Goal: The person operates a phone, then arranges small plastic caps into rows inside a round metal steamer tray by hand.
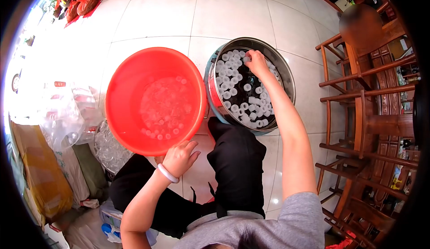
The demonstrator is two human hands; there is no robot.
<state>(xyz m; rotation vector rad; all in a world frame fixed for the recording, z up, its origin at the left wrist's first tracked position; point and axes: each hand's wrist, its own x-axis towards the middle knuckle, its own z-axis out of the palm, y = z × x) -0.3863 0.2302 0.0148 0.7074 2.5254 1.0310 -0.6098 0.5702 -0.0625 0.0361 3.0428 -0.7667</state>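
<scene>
My right hand (pixel 256 63) reaches over the round steel pot (pixel 289 76), its fingertips pinched on a small white plastic cap (pixel 247 59) near the far side. Many similar caps lie scattered over the pot's dark inside, thickest along the left and the near right. To the left stands a large red basin (pixel 123 87) with more of these small pieces spread at its bottom. My left hand (pixel 180 157), with a white bracelet (pixel 168 173) at the wrist, lies by the basin's near rim. Its fingers are loosely bent and apart, with nothing seen in them.
Clear plastic bags (pixel 62 114) and a taped brown package (pixel 42 168) crowd the left side. Wooden chairs (pixel 358 101) line the right. My legs in black trousers (pixel 237 168) are close below the pot. Red-covered jars (pixel 87 4) stand far left on the tiled floor (pixel 156 16).
</scene>
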